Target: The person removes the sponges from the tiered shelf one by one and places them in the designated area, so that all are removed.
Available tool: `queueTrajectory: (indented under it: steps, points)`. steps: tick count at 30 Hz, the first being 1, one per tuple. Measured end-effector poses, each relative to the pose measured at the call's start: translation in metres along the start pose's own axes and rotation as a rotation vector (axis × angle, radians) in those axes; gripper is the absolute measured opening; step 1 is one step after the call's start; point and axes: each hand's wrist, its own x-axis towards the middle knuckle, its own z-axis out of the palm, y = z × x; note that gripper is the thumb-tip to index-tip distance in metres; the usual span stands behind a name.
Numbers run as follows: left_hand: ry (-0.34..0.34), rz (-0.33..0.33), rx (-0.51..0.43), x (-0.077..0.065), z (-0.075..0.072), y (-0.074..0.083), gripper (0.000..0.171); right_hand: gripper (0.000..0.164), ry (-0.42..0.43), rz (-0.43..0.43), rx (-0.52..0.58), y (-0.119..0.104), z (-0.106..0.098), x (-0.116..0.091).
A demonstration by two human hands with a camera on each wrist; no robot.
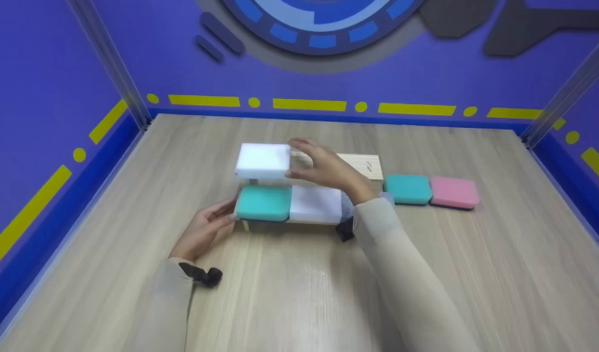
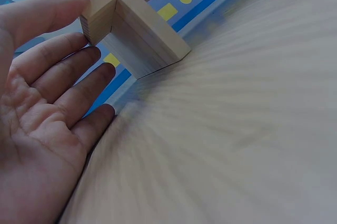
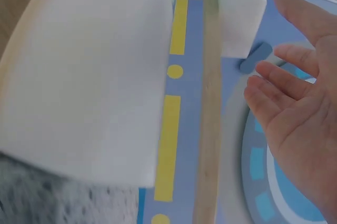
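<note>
A small two-level wooden rack [image 1: 359,164] stands mid-table. A white sponge block [image 1: 264,159] sits on the left of its higher back level. A teal sponge [image 1: 264,203], dark underneath, and a second white block [image 1: 315,204] lie side by side on the lower front level. My right hand [image 1: 324,166] is at the back block's right side, fingers extended and holding nothing; the right wrist view shows a gap between them. At the rack's left end, my left hand [image 1: 202,230] touches the wooden board edge [image 2: 102,16] with thumb and fingertips, its fingers nearly straight.
A grey speckled block [image 3: 58,203], mostly under my right forearm in the head view, follows the front white block. To the right, another teal sponge [image 1: 408,189] and a pink sponge [image 1: 454,192] lie on the wood-grain table [image 1: 280,293]. Blue-purple panels [image 1: 426,73] surround it.
</note>
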Motion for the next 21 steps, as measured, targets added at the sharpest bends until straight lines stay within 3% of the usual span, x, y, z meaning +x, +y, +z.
queueTrajectory:
  steps: [21]
  points:
    - [-0.001, 0.013, 0.002, 0.000, 0.001, 0.000, 0.061, 0.070, -0.020, 0.019, -0.040, -0.013, 0.020, 0.007]
